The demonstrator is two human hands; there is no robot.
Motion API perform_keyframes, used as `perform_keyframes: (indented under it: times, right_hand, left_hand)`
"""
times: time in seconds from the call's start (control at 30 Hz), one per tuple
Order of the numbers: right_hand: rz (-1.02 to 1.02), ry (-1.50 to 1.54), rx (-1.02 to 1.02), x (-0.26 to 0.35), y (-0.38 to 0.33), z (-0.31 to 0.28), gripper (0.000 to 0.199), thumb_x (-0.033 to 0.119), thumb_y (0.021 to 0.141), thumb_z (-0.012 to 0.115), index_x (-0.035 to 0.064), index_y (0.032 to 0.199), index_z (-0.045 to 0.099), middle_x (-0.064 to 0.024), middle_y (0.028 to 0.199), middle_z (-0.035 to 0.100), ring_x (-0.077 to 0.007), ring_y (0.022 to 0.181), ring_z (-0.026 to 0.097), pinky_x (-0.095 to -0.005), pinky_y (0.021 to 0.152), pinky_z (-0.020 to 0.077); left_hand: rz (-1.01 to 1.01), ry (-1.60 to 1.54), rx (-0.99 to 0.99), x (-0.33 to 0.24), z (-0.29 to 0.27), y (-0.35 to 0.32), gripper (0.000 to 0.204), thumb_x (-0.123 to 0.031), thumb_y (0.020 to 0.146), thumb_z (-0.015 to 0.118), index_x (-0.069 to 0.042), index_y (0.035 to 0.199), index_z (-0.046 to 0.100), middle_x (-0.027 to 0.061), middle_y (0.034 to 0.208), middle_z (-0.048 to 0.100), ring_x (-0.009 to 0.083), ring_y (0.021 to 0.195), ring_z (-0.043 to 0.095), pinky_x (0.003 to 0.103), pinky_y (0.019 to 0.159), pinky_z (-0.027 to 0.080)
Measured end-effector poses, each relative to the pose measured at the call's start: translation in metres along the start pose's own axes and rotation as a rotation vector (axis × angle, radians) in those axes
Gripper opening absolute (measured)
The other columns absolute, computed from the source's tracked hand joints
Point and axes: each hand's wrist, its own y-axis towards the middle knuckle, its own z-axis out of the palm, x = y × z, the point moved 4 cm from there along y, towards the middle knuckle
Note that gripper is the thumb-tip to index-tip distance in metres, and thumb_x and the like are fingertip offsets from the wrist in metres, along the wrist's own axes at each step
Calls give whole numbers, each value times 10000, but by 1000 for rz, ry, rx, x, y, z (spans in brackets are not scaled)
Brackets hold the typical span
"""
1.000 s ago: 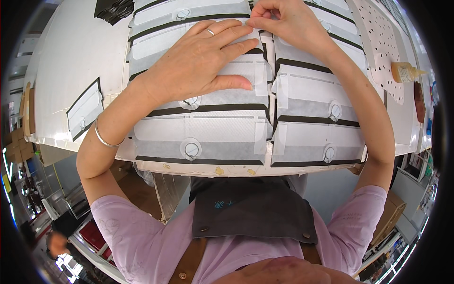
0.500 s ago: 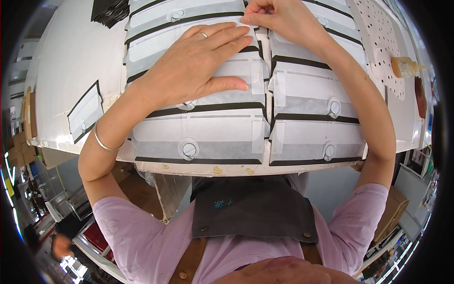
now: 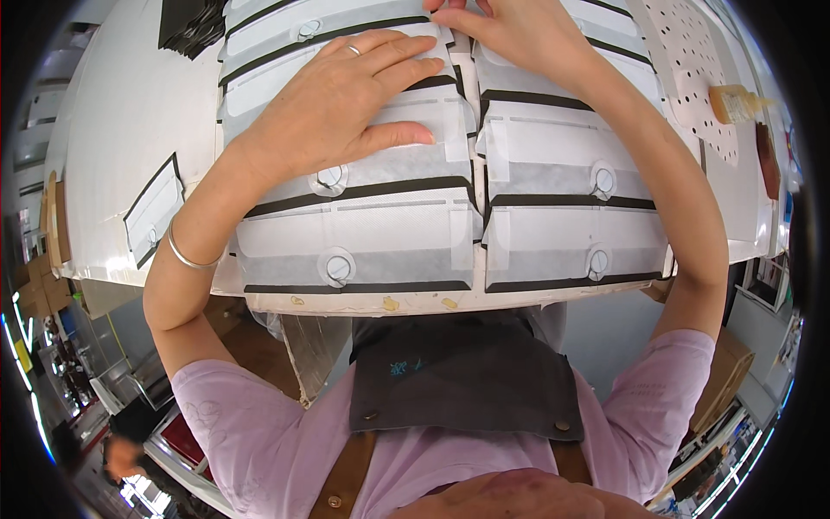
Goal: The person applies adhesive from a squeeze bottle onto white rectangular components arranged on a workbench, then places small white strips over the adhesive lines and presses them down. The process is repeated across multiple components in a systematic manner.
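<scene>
White fabric-like panels with black edges and a small round metal-looking piece each lie overlapped in two columns on the table. My left hand (image 3: 341, 112) rests flat with its fingers apart on a panel of the left column, its thumb over the panel (image 3: 402, 154) below. At the far end, near the gap between the columns, my right hand (image 3: 527, 39) has thumb and fingers closed together at the right edge of a left-column panel. Its fingertips are partly cut off by the frame's top, so what they grip is hidden. The nearest left panel (image 3: 389, 227) and nearest right panel (image 3: 553, 242) lie untouched.
A single small panel (image 3: 156, 212) lies apart on the left. A stack of black sheets (image 3: 190, 30) sits at the far left. To the right are a perforated white board (image 3: 692, 82) and a small bottle of yellowish liquid (image 3: 733, 104). The table's front edge (image 3: 415, 303) has yellow stains.
The table and panels have shifted slightly left and up in the picture. My right hand has moved a little left and farther away. My left hand stays flat on the panels.
</scene>
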Motion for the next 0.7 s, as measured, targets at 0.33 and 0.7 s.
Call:
perform_keyframes:
  times: [0.33, 0.7]
  right_hand:
    - [-118, -169, 32, 37, -40, -39, 243, 95, 884, 658, 113, 1115, 732, -95, 1147, 680, -298, 1084, 658, -375, 850, 567]
    - [-165, -362, 25, 58, -134, -20, 380, 26, 792, 625, 39, 1164, 696, -32, 1053, 600, -205, 1025, 576, -335, 849, 508]
  left_hand:
    - [-3, 64, -179, -20, -15, 9, 318, -217, 882, 763, -80, 1161, 696, 88, 1218, 657, 299, 1169, 599, 425, 977, 479]
    - [-139, 94, -215, -76, -10, 32, 73, -99, 838, 775, -102, 899, 735, 10, 802, 663, 228, 764, 637, 350, 673, 513]
